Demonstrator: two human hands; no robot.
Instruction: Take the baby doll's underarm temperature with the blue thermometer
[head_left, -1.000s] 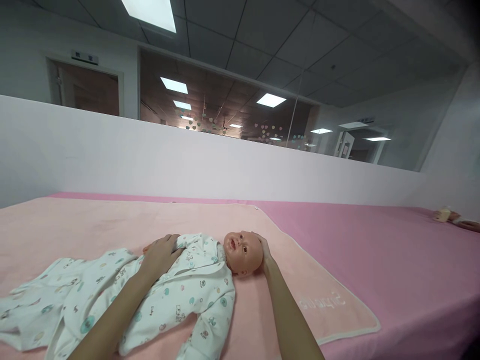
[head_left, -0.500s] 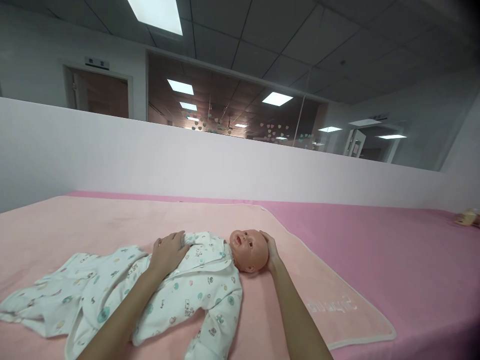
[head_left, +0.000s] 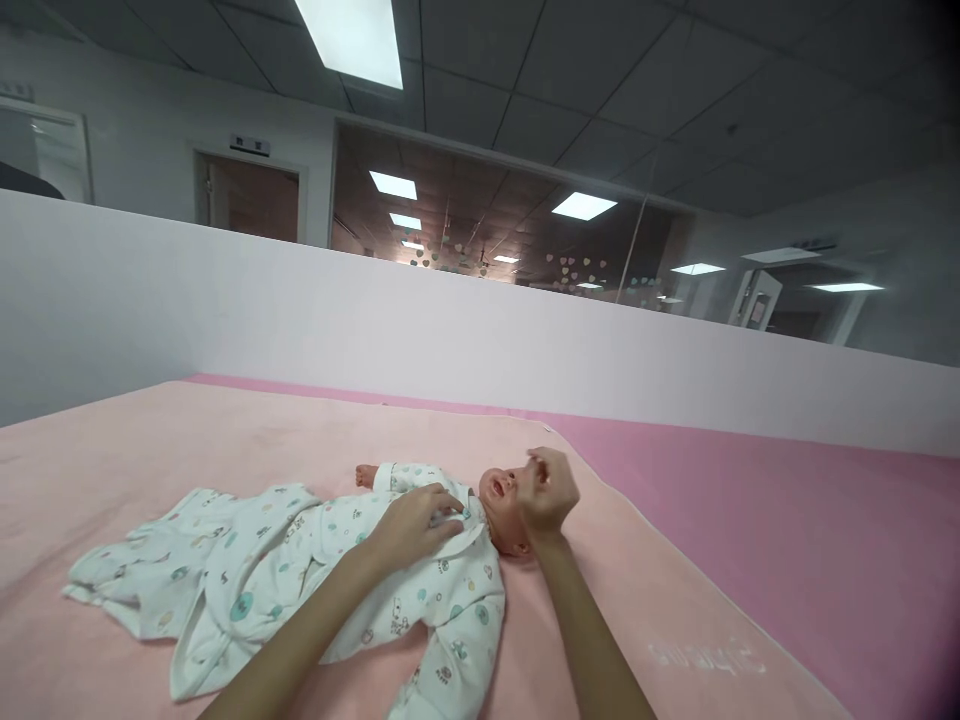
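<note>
A baby doll [head_left: 506, 515] lies on its back, its head to the right. It wears a white long-sleeved garment [head_left: 457, 600] printed with small coloured pictures. My left hand [head_left: 412, 525] rests on the garment at the upper chest, near the collar, with fingers and thumb apart. In front of the doll's head is my right hand [head_left: 551, 490], raised, slightly blurred, its fingers curled into a loose fist; nothing shows in it. This hand covers part of the doll's face and the top of its head. One small doll hand [head_left: 366, 476] sticks out of the far sleeve.
A peach blanket [head_left: 622, 590] with pale lettering lies under the doll. Beneath it, a pink cover [head_left: 735, 510] spreads to the right. Behind rises a low white wall [head_left: 450, 330], with a window [head_left: 510, 220] above it and a doorway [head_left: 255, 200] on the left.
My right hand has left the back of the doll's head, lifted and curled in front of it. My left hand has slid up the chest towards the collar. The view has turned somewhat left.
</note>
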